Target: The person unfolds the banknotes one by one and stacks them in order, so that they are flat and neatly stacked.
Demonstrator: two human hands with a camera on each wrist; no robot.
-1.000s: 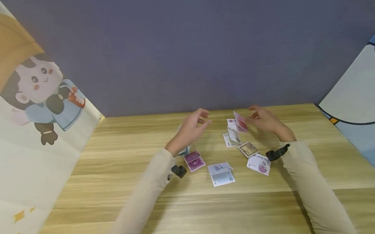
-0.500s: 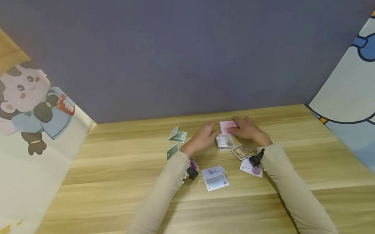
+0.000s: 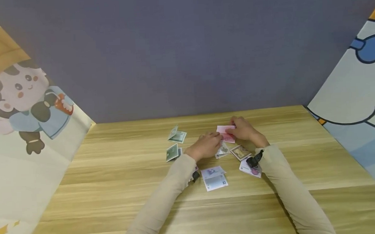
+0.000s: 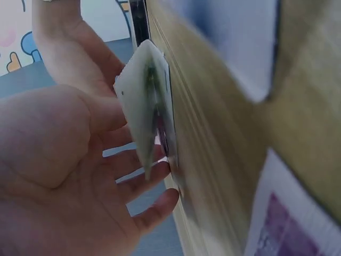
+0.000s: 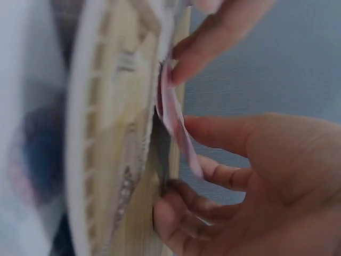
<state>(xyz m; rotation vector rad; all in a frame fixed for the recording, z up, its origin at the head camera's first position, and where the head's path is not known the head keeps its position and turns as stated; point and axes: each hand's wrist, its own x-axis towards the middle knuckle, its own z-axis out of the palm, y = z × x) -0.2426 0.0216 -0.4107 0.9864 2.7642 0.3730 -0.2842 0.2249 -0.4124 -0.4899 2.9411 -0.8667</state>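
Note:
Near the back of the table, a pink folded banknote point(image 3: 228, 137) lies between both hands. My right hand point(image 3: 245, 130) pinches its right side; in the right wrist view the thumb point(image 5: 218, 130) presses on the pink note point(image 5: 178, 125), with the other fingers at its lower edge and the tabletop. My left hand point(image 3: 206, 146) reaches in from the left, fingers loosely extended and fingertips at the note's left edge. A pale folded banknote point(image 3: 222, 150) sits just in front, partly covered by the left hand; in the left wrist view this folded note point(image 4: 141, 93) stands partly open beside the palm.
Brown point(image 3: 240, 152) and white-purple notes point(image 3: 248, 169) lie near the right wrist. A bluish folded note point(image 3: 215, 180) is in front. Two green folded notes, one behind point(image 3: 178, 136) and one nearer point(image 3: 172, 152), stand left. The left wrist mostly hides a purple note point(image 4: 282, 229).
Both hands came down and inward to the pink banknote. It stood upright near the right hand; now it lies lower, slightly left and nearer. The left hand no longer covers the green notes.

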